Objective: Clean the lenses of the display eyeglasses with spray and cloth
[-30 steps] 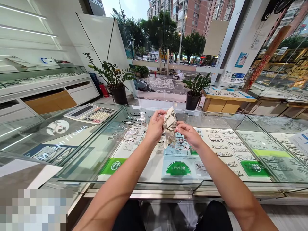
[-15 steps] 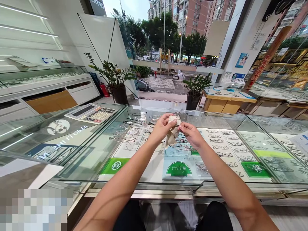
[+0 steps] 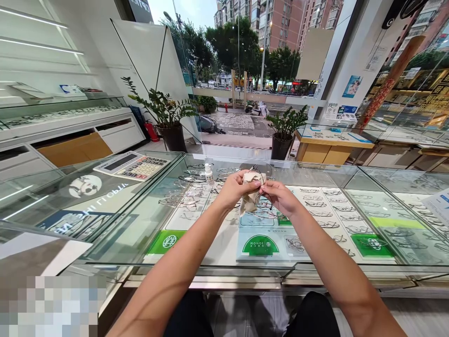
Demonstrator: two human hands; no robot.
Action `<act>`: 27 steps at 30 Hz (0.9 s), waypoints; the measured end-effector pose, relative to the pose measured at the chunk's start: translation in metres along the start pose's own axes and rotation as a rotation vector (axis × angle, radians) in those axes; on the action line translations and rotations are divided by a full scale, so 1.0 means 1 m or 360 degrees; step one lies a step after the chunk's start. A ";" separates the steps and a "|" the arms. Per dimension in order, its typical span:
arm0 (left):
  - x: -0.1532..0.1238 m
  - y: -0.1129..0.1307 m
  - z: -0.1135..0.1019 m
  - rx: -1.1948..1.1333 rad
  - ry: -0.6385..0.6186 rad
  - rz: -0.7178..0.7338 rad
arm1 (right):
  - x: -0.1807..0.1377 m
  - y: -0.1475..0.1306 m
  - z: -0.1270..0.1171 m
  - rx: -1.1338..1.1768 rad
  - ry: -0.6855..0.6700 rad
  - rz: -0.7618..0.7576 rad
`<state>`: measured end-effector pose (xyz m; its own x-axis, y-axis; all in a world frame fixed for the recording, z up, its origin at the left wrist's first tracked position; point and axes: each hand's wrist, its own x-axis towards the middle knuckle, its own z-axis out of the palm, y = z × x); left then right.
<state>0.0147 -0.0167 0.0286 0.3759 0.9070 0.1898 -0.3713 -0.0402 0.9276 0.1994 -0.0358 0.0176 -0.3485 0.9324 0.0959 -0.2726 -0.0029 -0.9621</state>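
Observation:
Over the glass display counter (image 3: 315,178) both my hands meet at chest height. My left hand (image 3: 234,188) is closed on a beige cleaning cloth (image 3: 250,201), which is bunched round a pair of thin-framed glasses (image 3: 264,202). My right hand (image 3: 280,196) pinches the glasses' frame from the right, fingers closed. Part of the cloth hangs below my left fingers. The lenses are mostly hidden by cloth and fingers.
A small spray bottle (image 3: 209,174) stands on the counter just left of my hands. A calculator (image 3: 131,165) lies on the left counter. Several glasses frames lie inside the case under the glass. Potted plants (image 3: 168,114) stand by the shop window.
The cloth was held up and spread a second ago; it is now bunched lower round the glasses, and my hands have come closer together.

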 end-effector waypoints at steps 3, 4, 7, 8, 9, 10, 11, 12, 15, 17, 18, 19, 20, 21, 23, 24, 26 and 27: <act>-0.003 0.001 0.003 0.0075 0.0039 0.0047 | -0.003 -0.004 0.002 -0.0073 -0.0116 0.0010; -0.003 0.001 0.004 0.0093 0.0055 0.0067 | -0.004 -0.006 0.002 -0.0107 -0.0157 -0.0001; -0.003 0.002 0.006 0.0114 0.0009 0.0098 | -0.006 -0.009 0.003 -0.0170 -0.0218 -0.0032; -0.003 0.003 0.005 0.0099 -0.0028 0.0089 | -0.006 -0.009 0.003 -0.0176 -0.0220 -0.0032; -0.002 0.004 0.004 0.0073 -0.0062 0.0068 | -0.006 -0.009 0.002 -0.0178 -0.0214 -0.0033; -0.002 0.005 0.003 0.0037 -0.0083 0.0042 | -0.006 -0.008 0.001 -0.0176 -0.0203 -0.0038; -0.001 0.005 0.001 -0.0008 -0.0090 0.0011 | -0.005 -0.008 -0.001 -0.0172 -0.0190 -0.0051; 0.000 0.006 -0.001 -0.0058 -0.0092 -0.0023 | -0.005 -0.007 -0.002 -0.0172 -0.0176 -0.0069; 0.001 0.007 -0.004 -0.0191 -0.0099 -0.0115 | -0.003 -0.003 -0.006 -0.0170 -0.0129 -0.0134; 0.001 0.006 -0.003 -0.0267 -0.0097 -0.0149 | -0.001 -0.001 -0.007 -0.0165 -0.0106 -0.0150; 0.001 0.005 -0.002 -0.0292 -0.0081 -0.0156 | -0.001 0.000 -0.007 -0.0160 -0.0097 -0.0152; 0.001 0.005 -0.001 -0.0305 -0.0055 -0.0153 | -0.001 0.000 -0.007 -0.0155 -0.0089 -0.0150; 0.001 0.004 -0.001 -0.0302 -0.0029 -0.0142 | -0.001 0.001 -0.007 -0.0152 -0.0083 -0.0145; 0.001 0.003 0.000 -0.0279 -0.0005 -0.0124 | -0.001 0.001 -0.007 -0.0151 -0.0080 -0.0145; 0.000 0.001 0.001 -0.0197 -0.0001 -0.0100 | -0.001 0.000 -0.006 -0.0151 -0.0081 -0.0159; 0.000 0.000 0.001 -0.0154 -0.0022 -0.0101 | -0.001 0.000 -0.006 -0.0148 -0.0087 -0.0165; -0.001 0.000 0.002 -0.0112 -0.0068 -0.0125 | -0.002 0.001 -0.006 -0.0128 -0.0107 -0.0162; -0.001 0.000 0.002 -0.0121 -0.0078 -0.0134 | -0.001 0.001 -0.007 -0.0108 -0.0118 -0.0150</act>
<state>0.0159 -0.0189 0.0291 0.4489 0.8842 0.1293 -0.3991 0.0689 0.9143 0.2056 -0.0346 0.0148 -0.3904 0.8979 0.2032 -0.2467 0.1106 -0.9628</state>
